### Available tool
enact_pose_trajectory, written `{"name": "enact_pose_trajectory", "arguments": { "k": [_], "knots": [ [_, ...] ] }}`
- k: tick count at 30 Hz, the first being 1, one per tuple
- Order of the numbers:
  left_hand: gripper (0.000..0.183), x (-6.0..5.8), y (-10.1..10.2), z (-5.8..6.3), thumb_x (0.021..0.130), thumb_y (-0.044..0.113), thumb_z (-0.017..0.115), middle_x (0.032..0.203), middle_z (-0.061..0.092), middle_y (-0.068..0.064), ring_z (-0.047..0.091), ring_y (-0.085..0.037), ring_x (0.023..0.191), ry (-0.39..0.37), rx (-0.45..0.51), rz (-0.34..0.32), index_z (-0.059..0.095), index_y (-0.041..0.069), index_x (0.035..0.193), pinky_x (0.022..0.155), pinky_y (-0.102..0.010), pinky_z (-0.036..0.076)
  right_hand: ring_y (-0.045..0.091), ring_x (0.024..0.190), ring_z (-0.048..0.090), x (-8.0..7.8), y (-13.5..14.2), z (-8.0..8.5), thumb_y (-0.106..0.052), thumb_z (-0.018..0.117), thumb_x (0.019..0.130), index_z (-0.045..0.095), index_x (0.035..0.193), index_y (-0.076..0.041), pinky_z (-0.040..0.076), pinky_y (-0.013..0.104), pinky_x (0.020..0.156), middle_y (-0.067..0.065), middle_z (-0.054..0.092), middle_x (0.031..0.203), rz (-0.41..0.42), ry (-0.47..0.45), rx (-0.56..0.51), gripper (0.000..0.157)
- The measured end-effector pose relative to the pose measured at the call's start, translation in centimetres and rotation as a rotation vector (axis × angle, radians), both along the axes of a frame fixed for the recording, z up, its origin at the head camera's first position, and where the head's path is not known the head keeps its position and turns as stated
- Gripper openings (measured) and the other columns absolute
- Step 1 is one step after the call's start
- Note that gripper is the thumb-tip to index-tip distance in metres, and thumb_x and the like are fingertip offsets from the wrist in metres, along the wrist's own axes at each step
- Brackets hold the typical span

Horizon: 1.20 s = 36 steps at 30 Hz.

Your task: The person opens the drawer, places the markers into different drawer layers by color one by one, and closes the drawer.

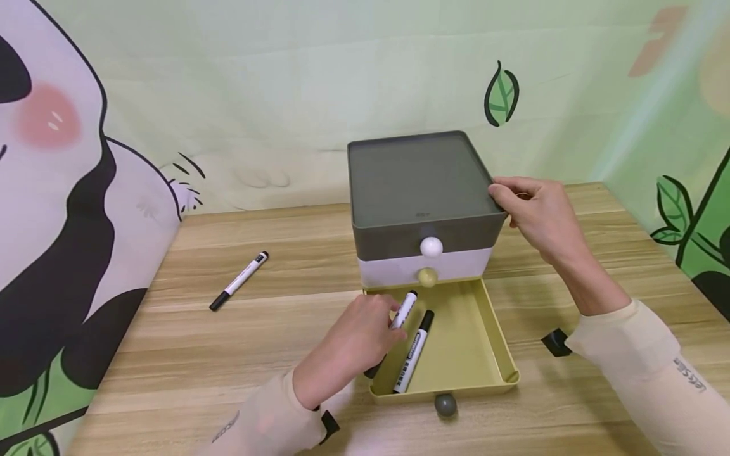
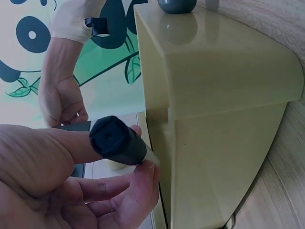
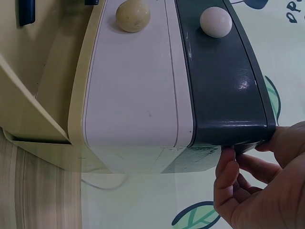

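A small desktop drawer unit [image 1: 422, 180] has a dark grey top tier, a white middle tier and a yellow bottom drawer [image 1: 464, 342] that stands pulled out. My left hand [image 1: 362, 332] pinches a white marker [image 1: 405, 308] with black ends between thumb and fingers, over the left side of that drawer. In the left wrist view the marker's black end [image 2: 116, 142] points at the camera. Inside the drawer, a second marker [image 1: 414, 356] lies slanted. My right hand [image 1: 542, 212] grips the grey tier's right rim, thumb on top; the right wrist view shows its curled fingers [image 3: 226, 174] underneath.
A third marker [image 1: 239, 280] lies on the wooden table [image 1: 274, 342], left of the unit. Round knobs stick out in front: white [image 1: 431, 247], yellow [image 1: 428, 277] and grey [image 1: 445, 405]. A printed backdrop [image 1: 274, 95] with a panda and leaves stands behind the table.
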<state>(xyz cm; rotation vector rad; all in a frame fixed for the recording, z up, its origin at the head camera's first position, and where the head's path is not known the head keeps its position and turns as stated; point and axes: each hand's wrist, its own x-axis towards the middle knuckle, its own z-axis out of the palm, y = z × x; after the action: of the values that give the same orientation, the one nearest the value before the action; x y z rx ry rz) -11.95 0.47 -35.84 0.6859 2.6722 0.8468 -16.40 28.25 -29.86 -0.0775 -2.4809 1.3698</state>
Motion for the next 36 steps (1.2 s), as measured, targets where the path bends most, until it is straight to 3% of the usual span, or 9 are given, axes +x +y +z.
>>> {"name": "enact_pose_trajectory", "arguments": {
  "k": [3, 7, 10, 18, 24, 30, 36],
  "knots": [
    [0.026, -0.1, 0.0, -0.1, 0.089, 0.008, 0.081, 0.07, 0.061, -0.006, 0.054, -0.014, 0.058, 0.013, 0.004, 0.005, 0.071, -0.006, 0.109, 0.052, -0.026, 0.048, 0.011, 0.069, 0.057, 0.0, 0.0, 0.0, -0.034, 0.065, 0.102, 0.072, 0.13, -0.004, 0.049, 0.022, 0.061, 0.009, 0.071, 0.109, -0.001, 0.0, -0.002, 0.042],
    [0.038, 0.0, -0.3, -0.1, 0.09, 0.013, 0.081, 0.09, 0.071, -0.015, 0.065, -0.022, 0.077, 0.069, -0.016, 0.029, 0.069, -0.008, 0.12, 0.07, -0.035, 0.057, 0.011, 0.07, 0.057, 0.1, 0.0, 0.0, -0.034, 0.064, 0.102, 0.072, 0.13, -0.005, 0.049, 0.022, 0.061, 0.008, 0.071, 0.11, 0.0, 0.001, -0.004, 0.042],
    [0.038, -0.1, -0.7, 0.1, 0.09, 0.013, 0.08, 0.099, 0.073, -0.016, 0.069, -0.024, 0.087, 0.093, -0.021, 0.052, 0.07, -0.006, 0.121, 0.078, -0.04, 0.058, 0.012, 0.07, 0.057, 0.1, 0.1, 0.0, -0.035, 0.064, 0.102, 0.072, 0.129, -0.005, 0.049, 0.022, 0.061, 0.007, 0.071, 0.109, -0.002, 0.003, -0.005, 0.041],
    [0.033, -0.4, -2.7, 0.9, 0.09, 0.018, 0.081, 0.084, 0.07, -0.002, 0.065, -0.019, 0.076, 0.142, -0.052, 0.099, 0.075, 0.004, 0.119, 0.067, -0.037, 0.054, 0.011, 0.069, 0.057, 0.1, 0.0, 0.0, -0.033, 0.065, 0.102, 0.073, 0.129, -0.004, 0.049, 0.022, 0.06, 0.007, 0.071, 0.108, -0.003, 0.011, -0.003, 0.04],
    [0.03, -1.1, -5.2, 1.2, 0.09, 0.024, 0.082, 0.088, 0.075, 0.003, 0.07, -0.021, 0.079, 0.215, -0.118, 0.186, 0.077, 0.012, 0.117, 0.059, -0.038, 0.051, 0.011, 0.069, 0.057, -0.1, -0.1, -0.1, -0.032, 0.065, 0.102, 0.073, 0.128, -0.004, 0.049, 0.022, 0.06, 0.006, 0.071, 0.106, -0.002, 0.016, -0.005, 0.039],
    [0.03, -2.0, -8.2, 1.5, 0.094, 0.024, 0.078, 0.095, 0.076, 0.0, 0.064, -0.014, 0.068, 0.209, -0.105, 0.254, 0.076, 0.011, 0.12, 0.052, -0.031, 0.045, 0.01, 0.069, 0.056, -0.3, 0.1, -0.1, -0.03, 0.064, 0.102, 0.071, 0.129, -0.002, 0.048, 0.021, 0.06, 0.007, 0.071, 0.108, 0.013, 0.01, -0.022, 0.04],
    [0.028, -2.8, -11.2, 2.0, 0.099, 0.022, 0.071, 0.098, 0.076, -0.005, 0.069, -0.021, 0.079, 0.255, -0.062, 0.296, 0.074, 0.007, 0.122, 0.058, -0.037, 0.05, 0.009, 0.07, 0.056, -0.4, 0.3, -0.2, -0.028, 0.063, 0.102, 0.071, 0.13, -0.001, 0.048, 0.02, 0.06, 0.005, 0.071, 0.108, 0.018, 0.006, -0.025, 0.04]
  ]
}}
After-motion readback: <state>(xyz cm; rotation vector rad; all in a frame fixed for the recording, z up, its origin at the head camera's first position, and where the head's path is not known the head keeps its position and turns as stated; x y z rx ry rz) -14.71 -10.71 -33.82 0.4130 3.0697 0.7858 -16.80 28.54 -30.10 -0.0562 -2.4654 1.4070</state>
